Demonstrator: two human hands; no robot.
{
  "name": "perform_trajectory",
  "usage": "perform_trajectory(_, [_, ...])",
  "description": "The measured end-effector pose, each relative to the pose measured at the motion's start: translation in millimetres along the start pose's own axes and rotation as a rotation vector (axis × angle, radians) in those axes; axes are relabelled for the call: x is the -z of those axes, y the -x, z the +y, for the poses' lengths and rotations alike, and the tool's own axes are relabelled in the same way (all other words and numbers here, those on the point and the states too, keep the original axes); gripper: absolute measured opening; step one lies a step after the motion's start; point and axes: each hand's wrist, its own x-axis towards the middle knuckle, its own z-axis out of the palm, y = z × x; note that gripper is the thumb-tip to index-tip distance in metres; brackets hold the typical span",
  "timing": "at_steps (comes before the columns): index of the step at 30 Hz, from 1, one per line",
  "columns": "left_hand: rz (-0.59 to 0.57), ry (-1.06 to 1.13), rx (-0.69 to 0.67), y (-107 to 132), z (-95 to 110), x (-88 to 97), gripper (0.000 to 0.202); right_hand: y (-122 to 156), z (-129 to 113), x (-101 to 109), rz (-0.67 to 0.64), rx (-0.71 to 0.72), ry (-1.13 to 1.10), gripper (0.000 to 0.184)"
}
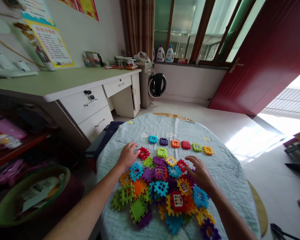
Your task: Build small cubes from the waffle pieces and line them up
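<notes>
Left hand (127,156) rests on the quilted pale-blue tablecloth (222,166), its fingers slightly apart and gripping nothing, just beside a red waffle block (143,153) at the edge of a heap of multicoloured plastic waffle blocks (160,190). Beyond the heap lies a row of six blocks (175,143), running from blue to yellow. Right hand (200,175), fingers spread apart and closed on nothing, rests against the heap's right side.

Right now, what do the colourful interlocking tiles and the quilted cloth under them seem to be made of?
The interlocking tiles look like moulded plastic, slightly glossy, with saturated colours and crisp notched edges. The quilted cloth looks like matte fabric, perhaps cotton, with puckered stitching.
</notes>
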Motion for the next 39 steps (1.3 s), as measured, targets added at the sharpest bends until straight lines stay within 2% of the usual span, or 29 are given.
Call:
perform_trajectory(4, [0.005, 0.076, 0.024, 4, -10, 0.6, 0.031, -45, -52, -13, -0.149, 0.181, 0.001, 0.028])
perform_trajectory(6, [-0.027, 0.138, 0.038, 3, -10, 5.6, 0.031, -69, -68, -24, -0.177, 0.196, 0.024, 0.031])
perform_trajectory(9, [-0.145, 0.227, 0.014, 4, -12, 16.5, 0.031, -96, -78, -40, -0.276, 0.160, 0.069, 0.040])
perform_trajectory(12, [-0.225, 0.251, -0.041, 8, -15, 23.2, 0.032, -106, -76, -54, -0.375, 0.091, 0.116, 0.047])
perform_trajectory(17, [-0.141, 0.121, -0.068, 17, -15, 18.0, 0.031, -104, -66, -60, -0.350, 0.056, 0.100, 0.050])
perform_trajectory(23, [-0.087, 0.090, -0.064, 19, -10, 15.9, 0.024, -104, -63, -59, -0.357, 0.042, 0.092, 0.052])
perform_trajectory(33, [-0.058, 0.058, -0.093, 19, -11, 14.5, 0.023, -102, -68, -71, -0.332, 0.067, 0.152, 0.049])
perform_trajectory(36, [-0.060, 0.052, -0.106, 19, -13, 13.8, 0.023, -102, -60, -62, -0.246, 0.077, 0.161, 0.054])
perform_trajectory(39, [-0.069, 0.046, -0.114, 18, -15, 14.0, 0.025, -106, -35, -31, -0.109, 0.045, 0.176, 0.056])
